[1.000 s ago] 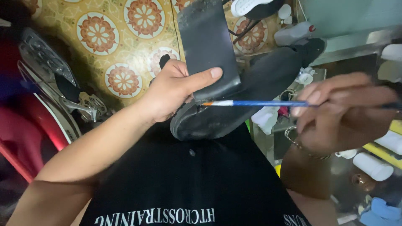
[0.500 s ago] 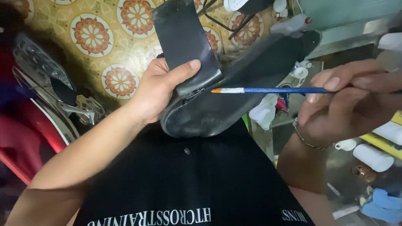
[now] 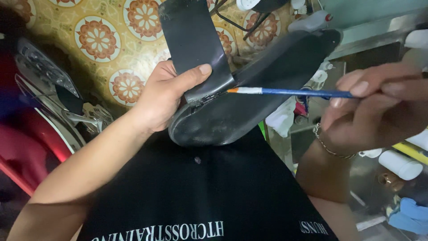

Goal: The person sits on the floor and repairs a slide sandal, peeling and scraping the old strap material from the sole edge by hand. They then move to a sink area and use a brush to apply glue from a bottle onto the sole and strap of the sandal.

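- Nearest, a black shirt point(image 3: 191, 196) fills the lower middle; its hem and both forearms run off the bottom edge.
- One left hand point(image 3: 162, 96) grips one black shoe point(image 3: 249, 96), thumb pressed flat on a peeled-back black sole flap point(image 3: 192, 42) and fingers curled behind, where they are hidden. The shoe lies slantwise just above the shirt, rounded end low and near, far end rising toward the upper right.
- The flap stands up from the shoe; its top is cut off by the upper edge, and the seam where it meets the shoe is glossy and hard to read.
- One right hand point(image 3: 379, 109) pinches one thin blue brush point(image 3: 290, 92) between thumb and fingertips. The hand is blurred and cropped at the right edge, hiding the brush's tail. The pale tip sits at the seam beside the left thumb; whether it touches cannot be told.
- One bracelet point(image 3: 324, 143) circles the right wrist.
- Open room shows between shoe and right hand, crossed only by the brush.
- Far left, a red chair point(image 3: 26, 147) is blurred and cropped.
- Beyond, a floor of flowered tiles point(image 3: 96, 38); white bottles point(image 3: 401, 163) at right are partly cut off, so their count is unsure.
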